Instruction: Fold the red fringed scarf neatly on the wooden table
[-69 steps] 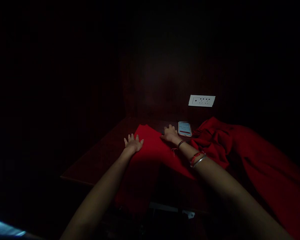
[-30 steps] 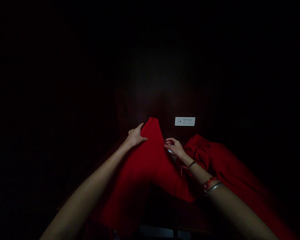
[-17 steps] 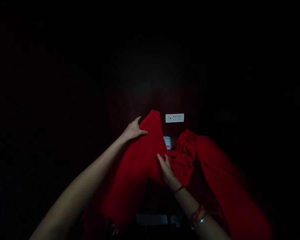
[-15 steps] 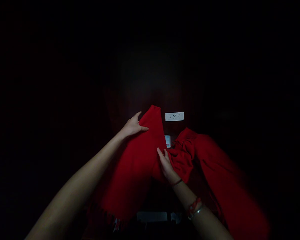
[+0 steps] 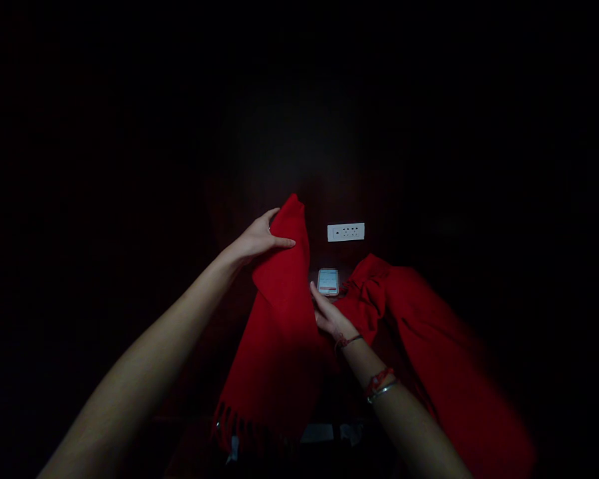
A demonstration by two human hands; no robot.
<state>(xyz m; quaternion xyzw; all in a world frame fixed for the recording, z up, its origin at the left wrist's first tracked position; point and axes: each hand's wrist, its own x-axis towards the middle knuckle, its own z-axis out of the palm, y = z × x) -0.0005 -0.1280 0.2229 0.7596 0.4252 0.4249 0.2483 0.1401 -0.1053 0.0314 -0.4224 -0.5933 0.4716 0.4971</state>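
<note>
A red scarf (image 5: 284, 313) with a fringed lower end hangs in front of me, its top rising to a narrow peak. My left hand (image 5: 263, 238) grips the upper left edge, thumb across the front and the other fingers behind. Lower down, my right hand (image 5: 328, 314) is closed on the scarf's right edge; its thumb points up and most of its fingers are hidden by cloth. More of the red fabric bunches to the right of this hand and runs down to the lower right.
Behind the scarf lies a phone (image 5: 328, 281) with a lit screen. A white socket panel (image 5: 346, 232) is farther back. Pale flat items (image 5: 317, 433) show at the bottom. Deep darkness hides most of the surroundings.
The hanging part of the scarf has become narrower, and its peak has shifted left and up. My left hand moved slightly up and left. More of the phone now shows.
</note>
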